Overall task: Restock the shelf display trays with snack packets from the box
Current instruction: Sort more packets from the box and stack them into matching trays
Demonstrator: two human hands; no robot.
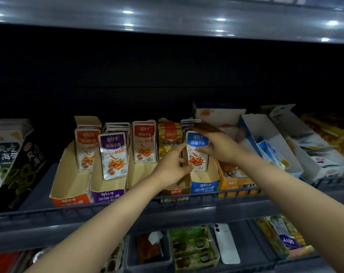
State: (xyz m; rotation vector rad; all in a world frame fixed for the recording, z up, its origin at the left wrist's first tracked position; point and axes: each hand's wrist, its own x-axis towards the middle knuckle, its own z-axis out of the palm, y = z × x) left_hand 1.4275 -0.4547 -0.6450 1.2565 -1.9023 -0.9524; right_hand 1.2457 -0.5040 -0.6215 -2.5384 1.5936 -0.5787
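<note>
The right hand (216,144) partly hides the rear packets (189,122), the left hand (172,166) a corner of the front packet (197,143).

The left forearm (108,219) and right forearm (285,186) are bare along all their visible length. The left hand (172,166) and right hand (219,147) are bare too.

Dim overall; shelf back (167,66) black, glare spots on top shelf lip (167,18), edges bent w/ fisheye.

both hands (171,164) (216,144) holding blue packet (197,152), blue tray (204,187)
</note>
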